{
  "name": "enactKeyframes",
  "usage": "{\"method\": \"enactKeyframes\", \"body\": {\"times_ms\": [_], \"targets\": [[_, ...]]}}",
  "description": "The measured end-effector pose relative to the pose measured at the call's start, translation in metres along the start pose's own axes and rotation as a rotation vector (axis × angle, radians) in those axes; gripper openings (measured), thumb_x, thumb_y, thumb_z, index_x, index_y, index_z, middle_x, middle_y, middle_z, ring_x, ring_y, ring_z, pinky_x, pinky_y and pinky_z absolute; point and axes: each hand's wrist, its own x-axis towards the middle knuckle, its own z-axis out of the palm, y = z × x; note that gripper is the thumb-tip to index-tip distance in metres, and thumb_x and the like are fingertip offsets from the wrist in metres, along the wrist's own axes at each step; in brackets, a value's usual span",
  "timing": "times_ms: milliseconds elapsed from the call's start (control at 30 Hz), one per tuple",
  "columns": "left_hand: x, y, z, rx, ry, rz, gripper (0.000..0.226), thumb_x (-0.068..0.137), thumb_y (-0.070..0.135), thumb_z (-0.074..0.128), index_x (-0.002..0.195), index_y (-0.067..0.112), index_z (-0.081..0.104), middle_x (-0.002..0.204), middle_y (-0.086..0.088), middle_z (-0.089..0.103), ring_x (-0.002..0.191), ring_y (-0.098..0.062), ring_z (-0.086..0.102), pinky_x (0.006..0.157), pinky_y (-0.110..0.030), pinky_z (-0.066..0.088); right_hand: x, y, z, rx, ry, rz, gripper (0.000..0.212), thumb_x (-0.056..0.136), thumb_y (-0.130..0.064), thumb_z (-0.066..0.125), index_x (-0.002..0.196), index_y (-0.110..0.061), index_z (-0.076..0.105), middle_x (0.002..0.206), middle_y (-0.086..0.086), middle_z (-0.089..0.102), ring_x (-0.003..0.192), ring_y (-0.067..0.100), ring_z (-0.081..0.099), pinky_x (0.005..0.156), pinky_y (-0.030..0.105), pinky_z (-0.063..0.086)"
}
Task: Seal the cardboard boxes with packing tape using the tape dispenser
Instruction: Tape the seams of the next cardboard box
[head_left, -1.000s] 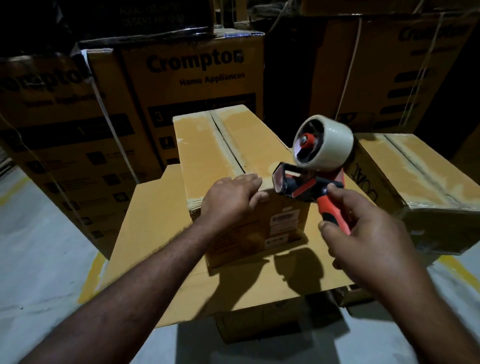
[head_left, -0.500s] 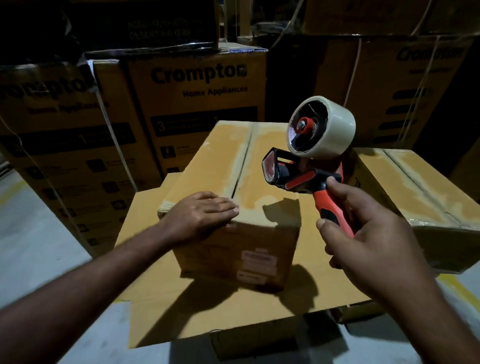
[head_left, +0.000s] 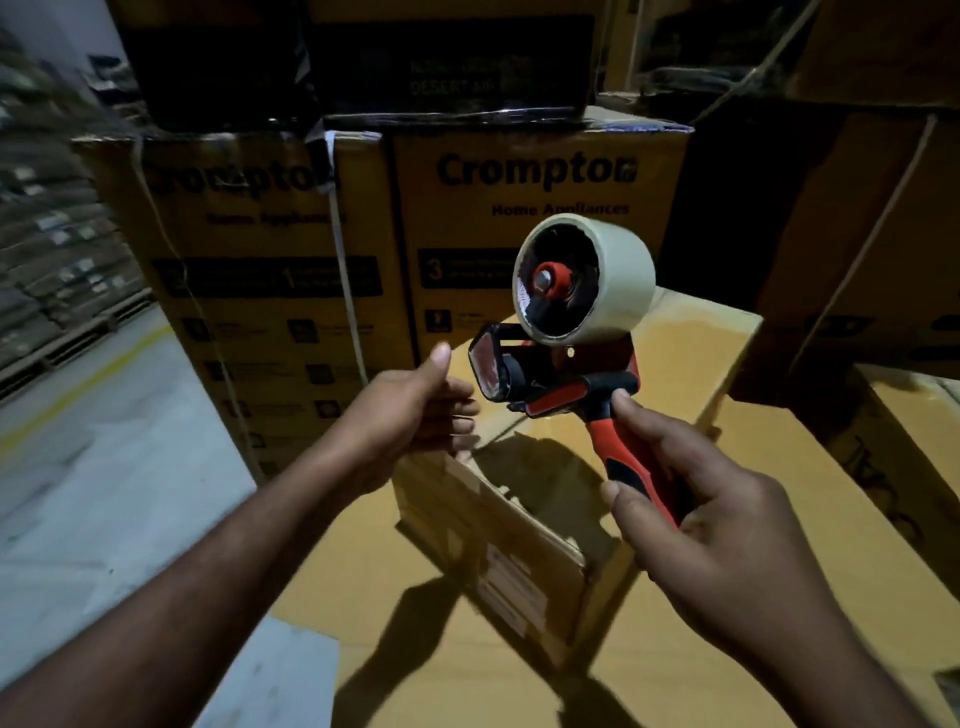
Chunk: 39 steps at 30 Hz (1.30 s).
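Red-and-black plastic handle clenched in the right hand (head_left: 727, 525), the tape dispenser (head_left: 561, 376) slants up-left above a small cardboard box (head_left: 519, 571), round cream tape roll (head_left: 621, 270) uppermost; the left hand (head_left: 410, 410) grips the box's corner.

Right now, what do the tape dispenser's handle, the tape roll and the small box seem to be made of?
The tape dispenser handle looks like moulded plastic, red with black, possibly rubbery, grip inserts and a slight sheen. The tape roll seems thin plastic film, pale beige, smooth. The small box is matte brown cardboard, with layered edges and a paper label on its side.
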Motion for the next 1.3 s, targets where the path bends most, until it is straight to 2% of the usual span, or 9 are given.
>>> {"method": "enactKeyframes", "body": {"times_ms": [133, 300, 533, 667, 767, 933, 1100, 1200, 1300], "targets": [[0.008, 0.032, -0.010, -0.382, -0.164, -0.193, 0.082, 0.097, 0.070, 0.031, 0.115, -0.001, 0.068, 0.115, -0.027, 0.070, 0.106, -0.038, 0.071, 0.089, -0.051, 0.059, 0.024, -0.001, 0.019, -0.022, -0.001, -0.068, 0.066, 0.083, -0.034, 0.069, 0.138, -0.056, 0.042, 0.103, -0.048, 0.044, 0.098, -0.018, 0.055, 0.068, 0.003, 0.047], [0.034, 0.038, -0.027, -0.578, -0.221, -0.336, 0.084, 0.094, 0.070, 0.042, 0.123, -0.005, 0.063, 0.120, -0.031, 0.067, 0.109, -0.044, 0.068, 0.090, -0.059, 0.055, 0.044, 0.001, 0.031, -0.066, 0.032, -0.117, 0.064, 0.080, -0.032, 0.068, 0.139, -0.046, 0.049, 0.111, -0.034, 0.054, 0.072, -0.020, 0.055, 0.061, -0.005, 0.034], [0.049, 0.026, -0.020, -0.770, -0.115, -0.414, 0.072, 0.082, 0.058, 0.073, 0.121, -0.001, 0.060, 0.118, -0.024, 0.069, 0.104, -0.041, 0.071, 0.083, -0.057, 0.057, 0.057, 0.022, 0.039, -0.025, 0.014, -0.178, 0.060, 0.083, -0.042, 0.065, 0.141, -0.043, 0.049, 0.126, -0.028, 0.060, 0.089, -0.018, 0.058, 0.075, 0.000, 0.043], [0.049, 0.019, -0.009, -0.752, 0.012, -0.392, 0.032, 0.090, 0.027, 0.072, 0.102, -0.002, 0.064, 0.091, -0.020, 0.074, 0.072, -0.028, 0.076, 0.066, -0.040, 0.063, 0.068, 0.034, 0.036, 0.011, -0.014, -0.221, 0.061, 0.082, -0.049, 0.058, 0.142, -0.046, 0.045, 0.130, -0.029, 0.054, 0.109, -0.007, 0.060, 0.074, 0.007, 0.051], [0.046, 0.018, -0.007, -0.704, 0.070, -0.377, 0.015, 0.093, 0.013, 0.065, 0.097, -0.001, 0.065, 0.082, -0.020, 0.074, 0.063, -0.026, 0.075, 0.059, -0.036, 0.062, 0.074, 0.040, 0.032, 0.053, -0.055, -0.269, 0.061, 0.082, -0.049, 0.058, 0.141, -0.047, 0.045, 0.132, -0.034, 0.052, 0.113, -0.009, 0.057, 0.079, 0.005, 0.049], [0.038, 0.020, -0.021, -0.465, 0.116, -0.349, 0.019, 0.096, 0.024, 0.063, 0.095, 0.005, 0.066, 0.077, -0.013, 0.073, 0.060, -0.022, 0.074, 0.060, -0.038, 0.062, 0.079, 0.051, 0.029, 0.105, -0.124, -0.337, 0.060, 0.083, -0.048, 0.058, 0.142, -0.046, 0.045, 0.139, -0.036, 0.043, 0.119, -0.014, 0.050, 0.084, 0.003, 0.046], [0.030, 0.022, -0.045, -0.224, 0.068, -0.290, 0.007, 0.094, 0.013, 0.064, 0.094, 0.006, 0.064, 0.087, -0.014, 0.073, 0.076, -0.024, 0.074, 0.074, -0.036, 0.064, 0.085, 0.055, 0.031, 0.128, -0.184, -0.386, 0.065, 0.083, -0.044, 0.065, 0.142, -0.051, 0.041, 0.135, -0.047, 0.039, 0.119, -0.018, 0.046, 0.086, 0.005, 0.047], [0.024, 0.027, -0.055, -0.239, -0.009, -0.304, 0.024, 0.099, 0.017, 0.059, 0.116, 0.000, 0.064, 0.100, -0.019, 0.073, 0.081, -0.028, 0.075, 0.063, -0.032, 0.063, 0.087, 0.055, 0.034, 0.144, -0.209, -0.417, 0.064, 0.083, -0.047, 0.061, 0.143, -0.049, 0.041, 0.133, -0.050, 0.038, 0.119, -0.020, 0.045, 0.082, 0.003, 0.047], [0.019, 0.027, -0.056, -0.330, -0.076, -0.352, 0.045, 0.103, 0.036, 0.050, 0.130, 0.001, 0.058, 0.107, -0.021, 0.069, 0.082, -0.032, 0.076, 0.067, -0.041, 0.064, 0.088, 0.056, 0.037, 0.171, -0.208, -0.424, 0.066, 0.081, -0.038, 0.068, 0.141, -0.050, 0.043, 0.135, -0.046, 0.039, 0.118, -0.020, 0.046, 0.073, 0.006, 0.051]]}}
